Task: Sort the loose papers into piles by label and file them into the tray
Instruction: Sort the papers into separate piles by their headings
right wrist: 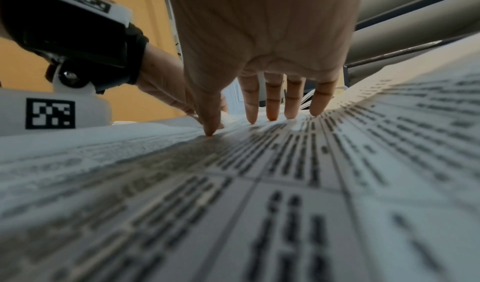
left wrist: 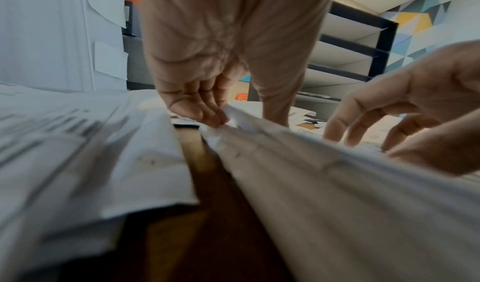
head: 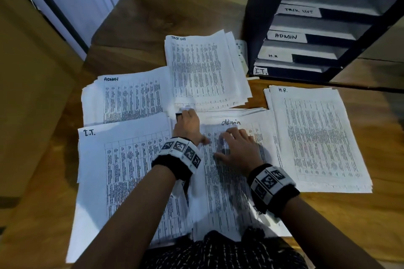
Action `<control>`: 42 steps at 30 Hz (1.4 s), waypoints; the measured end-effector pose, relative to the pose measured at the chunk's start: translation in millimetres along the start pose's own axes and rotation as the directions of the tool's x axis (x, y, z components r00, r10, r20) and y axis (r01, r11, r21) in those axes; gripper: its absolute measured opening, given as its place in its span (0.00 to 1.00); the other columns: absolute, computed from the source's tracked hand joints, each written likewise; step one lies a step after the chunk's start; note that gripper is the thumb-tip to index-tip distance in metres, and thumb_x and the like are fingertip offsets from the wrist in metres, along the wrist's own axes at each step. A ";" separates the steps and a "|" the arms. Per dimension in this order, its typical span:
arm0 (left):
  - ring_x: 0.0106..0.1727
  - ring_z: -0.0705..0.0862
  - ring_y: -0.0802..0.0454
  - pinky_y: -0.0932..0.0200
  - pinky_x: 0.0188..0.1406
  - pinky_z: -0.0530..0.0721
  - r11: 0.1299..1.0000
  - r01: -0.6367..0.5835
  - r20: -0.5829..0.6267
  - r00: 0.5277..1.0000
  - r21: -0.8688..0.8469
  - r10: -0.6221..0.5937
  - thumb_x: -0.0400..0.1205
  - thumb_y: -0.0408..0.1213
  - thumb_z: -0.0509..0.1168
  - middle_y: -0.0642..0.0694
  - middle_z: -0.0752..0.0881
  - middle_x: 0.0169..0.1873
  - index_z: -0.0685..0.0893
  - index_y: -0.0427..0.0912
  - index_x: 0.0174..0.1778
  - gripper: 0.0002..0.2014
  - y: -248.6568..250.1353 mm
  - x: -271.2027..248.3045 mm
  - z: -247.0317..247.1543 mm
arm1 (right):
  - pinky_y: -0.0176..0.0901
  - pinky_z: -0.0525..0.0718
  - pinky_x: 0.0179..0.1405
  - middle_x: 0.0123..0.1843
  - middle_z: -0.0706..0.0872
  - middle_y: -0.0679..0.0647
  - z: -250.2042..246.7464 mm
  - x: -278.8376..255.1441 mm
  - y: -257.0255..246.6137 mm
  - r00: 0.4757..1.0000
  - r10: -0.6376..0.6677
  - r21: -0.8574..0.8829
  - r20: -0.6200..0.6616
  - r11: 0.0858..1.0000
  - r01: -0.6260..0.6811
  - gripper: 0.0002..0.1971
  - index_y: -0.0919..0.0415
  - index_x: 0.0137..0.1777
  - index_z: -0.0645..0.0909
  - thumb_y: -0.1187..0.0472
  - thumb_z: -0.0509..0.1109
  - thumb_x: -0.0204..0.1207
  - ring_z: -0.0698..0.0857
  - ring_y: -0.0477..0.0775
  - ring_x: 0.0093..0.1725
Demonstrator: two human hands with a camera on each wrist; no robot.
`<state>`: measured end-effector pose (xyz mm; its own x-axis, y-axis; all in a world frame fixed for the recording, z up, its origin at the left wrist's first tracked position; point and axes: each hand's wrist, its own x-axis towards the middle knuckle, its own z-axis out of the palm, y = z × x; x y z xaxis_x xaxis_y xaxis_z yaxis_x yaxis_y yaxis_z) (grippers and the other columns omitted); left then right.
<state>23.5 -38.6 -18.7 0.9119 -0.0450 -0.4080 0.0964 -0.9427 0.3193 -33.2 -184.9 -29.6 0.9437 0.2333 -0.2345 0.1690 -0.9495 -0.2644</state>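
wooden desk (head: 341, 220) carries everything, its brown top showing bare at the near right and far left. nearest, a dark patterned garment (head: 220, 253) fills the bottom edge between the two forearms. at the near left lies the sheet headed "i.t." (head: 122, 172), flat. just right of it sits the loose stack headed "admin" (head: 227, 185), still unsorted, its printed tables facing up. the right hand (head: 238, 148) rests on top of this stack with fingers spread and straight, the fingertips (right wrist: 271, 114) and thumb pressing the paper down. the left hand (head: 188, 125) reaches to the stack's far left corner; in the left wrist view its fingers are curled and pinch that corner (left wrist: 228, 112) up off the pile. each wrist wears a black band with square printed markers (head: 180, 150).

to the right, apart from the hands, the "h.r." pile (head: 317, 137) lies flat. farther back on the left is the "admin" pile (head: 129, 98), its sheets loosely fanned, and beyond the hands the "task list" pile (head: 203, 70), overlapping the admin pile's right edge. at the far right stands the dark tiered file tray (head: 323, 39), its shelves labelled from top to bottom task list, admin, h.r. and i.t. behind the desk, pale panels and a patterned wall in several colours show.
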 end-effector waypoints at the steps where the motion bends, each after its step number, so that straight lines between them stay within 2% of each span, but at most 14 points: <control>1: 0.72 0.69 0.38 0.46 0.66 0.75 1.000 -0.014 -0.038 0.999 -0.006 0.014 0.69 0.44 0.76 0.34 0.70 0.70 0.61 0.32 0.72 0.42 1.7 -1.8 1.6 | 0.49 0.64 0.69 0.73 0.68 0.52 -0.1 -0.3 -1.4 1.000 0.001 -0.003 -0.001 1.000 -0.001 0.26 0.53 0.69 0.69 0.42 0.65 0.75 0.65 0.54 0.72; 5: 0.57 0.80 0.39 0.48 0.50 0.79 0.970 -0.173 -0.215 0.967 -0.173 0.135 0.80 0.26 0.59 0.35 0.81 0.56 0.71 0.34 0.64 0.16 4.5 -12.4 8.2 | 0.50 0.65 0.70 0.72 0.69 0.52 0.8 0.7 -2.1 0.999 0.031 0.078 -0.016 0.997 -0.029 0.27 0.55 0.71 0.69 0.45 0.67 0.74 0.67 0.55 0.72; 8: 0.43 0.80 0.44 0.54 0.44 0.78 0.854 -0.162 -0.250 0.968 -0.494 0.040 0.79 0.25 0.59 0.36 0.83 0.40 0.81 0.33 0.46 0.06 -2.8 -14.7 7.0 | 0.52 0.66 0.71 0.74 0.68 0.54 -3.1 3.3 2.8 0.989 0.112 0.236 -0.097 0.968 -0.086 0.32 0.58 0.76 0.63 0.52 0.69 0.74 0.68 0.54 0.72; 14: 0.36 0.82 0.53 0.61 0.37 0.81 0.650 -0.190 -0.222 0.974 -0.736 0.032 0.73 0.28 0.72 0.48 0.84 0.32 0.86 0.36 0.40 0.02 -13.0 -15.5 -0.6 | 0.58 0.57 0.75 0.81 0.59 0.51 -26.1 14.3 15.0 0.974 0.094 0.184 -0.208 0.981 -0.055 0.38 0.52 0.81 0.52 0.57 0.68 0.75 0.57 0.53 0.79; 18: 0.30 0.80 0.56 0.60 0.35 0.78 0.538 -0.132 -0.138 0.990 -0.833 0.029 0.72 0.32 0.74 0.50 0.82 0.26 0.86 0.35 0.36 0.05 -15.4 -10.6 -0.3 | 0.51 0.56 0.73 0.74 0.72 0.52 -29.5 24.7 21.1 0.984 -0.042 0.180 -0.175 0.981 0.074 0.25 0.54 0.74 0.69 0.60 0.66 0.76 0.67 0.54 0.75; 21: 0.20 0.67 0.56 0.65 0.25 0.64 0.539 -0.072 -0.086 0.996 -0.839 -0.001 0.81 0.40 0.64 0.50 0.70 0.17 0.71 0.41 0.22 0.21 -18.5 -10.2 -1.0 | 0.49 0.61 0.68 0.71 0.77 0.56 -23.1 22.0 25.9 0.966 -0.088 0.210 -0.245 0.967 0.141 0.22 0.59 0.69 0.75 0.64 0.68 0.74 0.74 0.57 0.71; 24: 0.30 0.67 0.53 0.62 0.28 0.64 0.609 -0.053 -0.097 0.994 -0.791 -0.040 0.85 0.44 0.56 0.42 0.70 0.27 0.72 0.41 0.29 0.19 -25.9 -4.4 0.2 | 0.49 0.67 0.61 0.62 0.84 0.59 -15.6 10.7 30.2 0.891 -0.152 0.197 -0.428 0.946 0.256 0.11 0.62 0.50 0.84 0.63 0.67 0.69 0.82 0.58 0.61; 27: 0.33 0.68 0.53 0.61 0.32 0.64 0.624 -0.064 -0.122 0.991 -0.779 -0.049 0.86 0.42 0.56 0.41 0.72 0.30 0.76 0.38 0.36 0.15 -29.1 -1.2 -2.6 | 0.41 0.63 0.61 0.53 0.88 0.56 -13.2 -6.3 32.7 0.839 -0.215 0.159 -0.499 0.929 0.333 0.08 0.62 0.36 0.84 0.63 0.63 0.64 0.78 0.52 0.62; 30: 0.25 0.69 0.54 0.63 0.28 0.64 0.553 -0.006 -0.041 0.998 -0.833 -0.051 0.85 0.37 0.57 0.46 0.71 0.22 0.72 0.36 0.28 0.18 -29.2 -1.5 -5.3 | 0.47 0.62 0.64 0.47 0.90 0.54 -14.6 -22.8 29.0 0.827 -0.273 0.134 -0.491 0.915 0.381 0.11 0.62 0.36 0.84 0.59 0.61 0.66 0.75 0.50 0.61; 33: 0.36 0.83 0.48 0.60 0.42 0.81 0.441 0.062 0.068 0.998 -0.895 -0.002 0.86 0.38 0.56 0.41 0.83 0.32 0.79 0.39 0.35 0.15 -24.6 -9.1 -7.5 | 0.57 0.66 0.65 0.41 0.89 0.52 -16.3 -21.9 24.4 0.798 -0.273 0.113 -0.537 0.914 0.389 0.11 0.61 0.36 0.85 0.58 0.62 0.68 0.77 0.47 0.54; 35: 0.25 0.83 0.56 0.69 0.29 0.81 0.393 0.095 0.137 0.987 -0.915 0.079 0.87 0.37 0.53 0.49 0.84 0.21 0.77 0.37 0.34 0.16 -20.4 -16.0 -9.3 | 0.50 0.63 0.63 0.43 0.89 0.52 -21.6 -13.7 19.9 0.787 -0.272 0.083 -0.554 0.922 0.377 0.11 0.59 0.37 0.86 0.54 0.65 0.70 0.77 0.46 0.53; 37: 0.22 0.81 0.57 0.68 0.24 0.77 0.406 0.110 0.176 0.976 -0.907 0.127 0.87 0.36 0.53 0.49 0.83 0.19 0.76 0.37 0.34 0.16 -16.2 -20.3 -8.4 | 0.46 0.61 0.60 0.52 0.87 0.54 -26.3 -3.7 16.0 0.804 -0.278 0.057 -0.526 0.931 0.360 0.11 0.57 0.39 0.87 0.51 0.67 0.69 0.74 0.49 0.59; 40: 0.46 0.82 0.44 0.53 0.46 0.80 0.465 0.020 0.086 0.989 -0.885 0.121 0.84 0.32 0.58 0.37 0.84 0.45 0.79 0.41 0.49 0.04 -13.7 -18.3 -3.3 | 0.45 0.55 0.64 0.64 0.82 0.54 -34.1 12.0 13.6 0.894 -0.273 0.040 -0.355 0.951 0.306 0.13 0.57 0.50 0.86 0.53 0.68 0.70 0.70 0.52 0.68; 42: 0.54 0.80 0.44 0.52 0.52 0.80 0.505 -0.031 0.013 0.996 -0.862 0.084 0.82 0.27 0.59 0.38 0.81 0.56 0.73 0.48 0.58 0.13 -15.5 -16.6 -2.3 | 0.48 0.49 0.71 0.70 0.77 0.50 -40.5 20.3 12.6 0.955 -0.225 0.030 -0.193 0.972 0.235 0.16 0.57 0.62 0.81 0.55 0.67 0.74 0.67 0.51 0.74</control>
<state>7.8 -22.5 -14.9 0.9116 -0.1278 -0.3908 0.3643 -0.1898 0.9117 -0.4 -200.6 0.2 0.9182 0.3959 0.0158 0.3772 -0.8615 -0.3399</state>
